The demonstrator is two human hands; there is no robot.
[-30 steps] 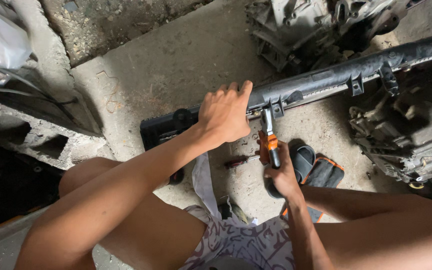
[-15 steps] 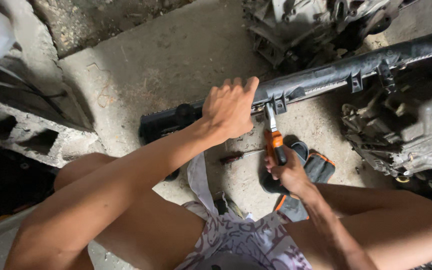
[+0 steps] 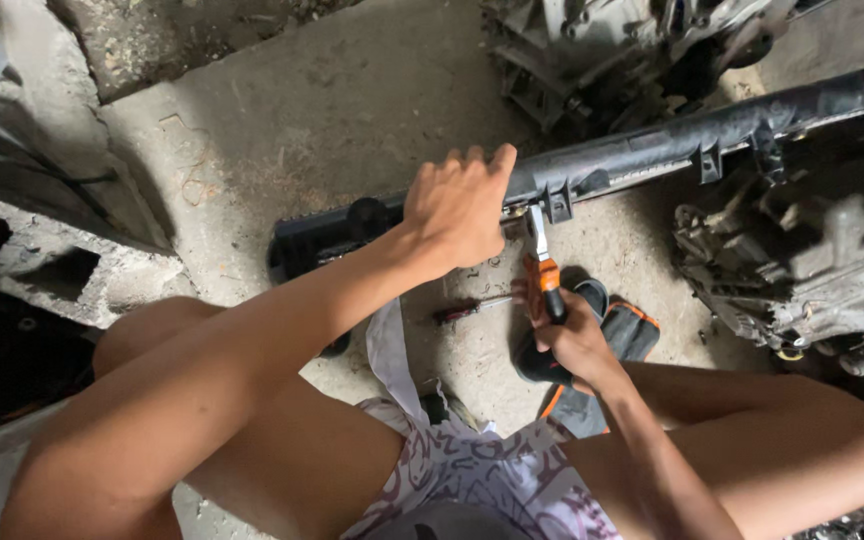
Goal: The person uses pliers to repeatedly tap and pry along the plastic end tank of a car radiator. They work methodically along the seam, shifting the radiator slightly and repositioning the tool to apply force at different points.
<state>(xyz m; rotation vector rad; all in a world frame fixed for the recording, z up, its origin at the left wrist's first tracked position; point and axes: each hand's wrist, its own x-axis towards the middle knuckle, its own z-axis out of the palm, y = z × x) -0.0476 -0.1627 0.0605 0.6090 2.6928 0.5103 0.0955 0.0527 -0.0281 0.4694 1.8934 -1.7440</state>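
Pliers (image 3: 542,270), orange-handled, gripped in right hand (image 3: 574,340), nose at black radiator tank (image 3: 652,155) bracket; left hand (image 3: 462,205) clamps tank on concrete floor (image 3: 302,110), steadying it.

- Pliers (image 3: 542,268): orange and black handles, silvery metal jaws.
- Long plastic part (image 3: 642,150): black, dusty grey along its top.
- Sandals (image 3: 602,335): dark grey with orange edging.
- Shorts (image 3: 482,480): white with a maroon scribble pattern.
- Screwdriver (image 3: 472,310): dark red handle.
- Floor (image 3: 332,110): pale grey concrete, stained.
- Engine parts (image 3: 802,270): dull grey metal.
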